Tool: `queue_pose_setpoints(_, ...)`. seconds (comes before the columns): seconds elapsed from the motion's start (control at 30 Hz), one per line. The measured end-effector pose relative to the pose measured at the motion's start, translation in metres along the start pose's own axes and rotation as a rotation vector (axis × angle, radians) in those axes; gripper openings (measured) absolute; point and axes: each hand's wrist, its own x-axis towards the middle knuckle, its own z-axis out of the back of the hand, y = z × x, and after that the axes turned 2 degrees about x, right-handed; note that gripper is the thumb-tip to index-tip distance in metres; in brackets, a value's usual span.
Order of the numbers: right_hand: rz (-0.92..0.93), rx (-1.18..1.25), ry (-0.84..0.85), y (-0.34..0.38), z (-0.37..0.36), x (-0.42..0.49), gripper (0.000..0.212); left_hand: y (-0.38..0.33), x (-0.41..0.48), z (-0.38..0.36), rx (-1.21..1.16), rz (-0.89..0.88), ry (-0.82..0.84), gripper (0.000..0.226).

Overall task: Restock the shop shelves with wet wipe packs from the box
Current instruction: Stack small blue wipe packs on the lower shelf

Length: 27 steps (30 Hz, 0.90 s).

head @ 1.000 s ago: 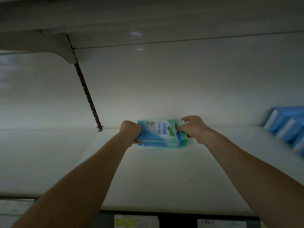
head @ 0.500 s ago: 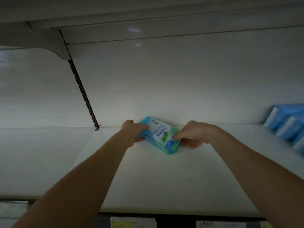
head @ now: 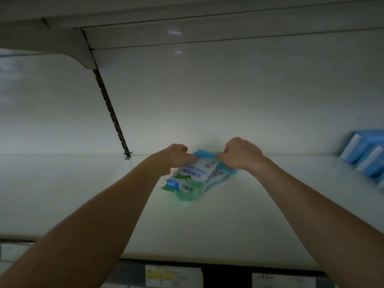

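Left hand [head: 178,157] and right hand [head: 241,154] pinch the far corners of the wet wipe packs [head: 191,179], probably to square them on the shelf [head: 228,225]; blue packs [head: 367,152] at 3 o'clock

Blue packs [head: 366,154] on the right get chopped by the frame edge. Bottom price labels [head: 173,276] are cropped and unreadable, and print on the wet wipe packs [head: 193,179] is blurry too.

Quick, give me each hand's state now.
Left hand: closed, holding the wet wipe packs.
Right hand: closed, holding the same wet wipe packs.
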Motion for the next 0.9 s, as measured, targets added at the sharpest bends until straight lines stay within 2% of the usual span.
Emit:
queue_pose_setpoints(0.03,0.017,-0.044,-0.116,0.0,0.0,0.003,0.04,0.003,-0.003,0.004,0.113,0.044,0.009,0.055)
queue_pose_setpoints(0.07,0.037,-0.02,-0.126,0.001,-0.002,0.004,0.048,0.006,-0.008,0.007,0.198,0.095,0.031,0.056)
queue_pose_setpoints(0.13,0.063,0.096,0.047,0.004,-0.01,0.007,0.067,0.009,-0.019,0.013,0.275,0.193,0.138,0.062)
queue_pose_setpoints(0.2,0.028,0.176,0.172,0.002,-0.018,0.007,0.071,0.013,-0.025,0.014,0.181,0.226,0.242,0.062)
queue_pose_setpoints(0.27,-0.041,0.275,0.221,-0.005,-0.018,0.008,0.064,0.017,-0.022,0.013,-0.021,0.127,0.174,0.078)
queue_pose_setpoints(0.37,-0.138,0.304,0.267,-0.017,-0.008,0.005,0.061,0.019,-0.01,0.006,-0.223,-0.015,-0.069,0.095)
queue_pose_setpoints(0.43,-0.129,0.283,0.219,-0.022,-0.006,0.006,0.066,0.018,-0.008,0.003,-0.282,0.033,-0.1,0.087)
queue_pose_setpoints(0.5,-0.094,0.264,0.175,-0.02,-0.005,0.005,0.062,0.017,-0.016,0.006,-0.091,0.145,-0.048,0.061)
queue_pose_setpoints(0.57,-0.081,0.281,0.178,-0.019,-0.005,0.003,0.05,0.016,-0.021,0.009,0.025,0.215,0.028,0.047)
queue_pose_setpoints(0.6,-0.086,0.307,0.192,-0.02,-0.004,0.001,0.046,0.013,-0.022,0.009,0.037,0.207,0.028,0.042)
queue_pose_setpoints(0.7,-0.13,0.392,0.251,-0.025,-0.001,-0.004,0.032,0.005,-0.016,0.003,-0.019,0.098,-0.108,0.035)
queue_pose_setpoints(0.73,-0.148,0.405,0.276,-0.027,0.001,-0.006,0.026,0.003,-0.013,0.0,-0.049,0.061,-0.143,0.042)
queue_pose_setpoints(0.83,-0.182,0.376,0.369,-0.028,0.005,-0.011,0.017,0.0,-0.003,-0.008,-0.111,-0.038,-0.194,0.083)
queue_pose_setpoints(0.9,-0.19,0.35,0.412,-0.027,0.005,-0.014,0.016,0.002,0.001,-0.012,-0.064,-0.092,-0.239,0.089)
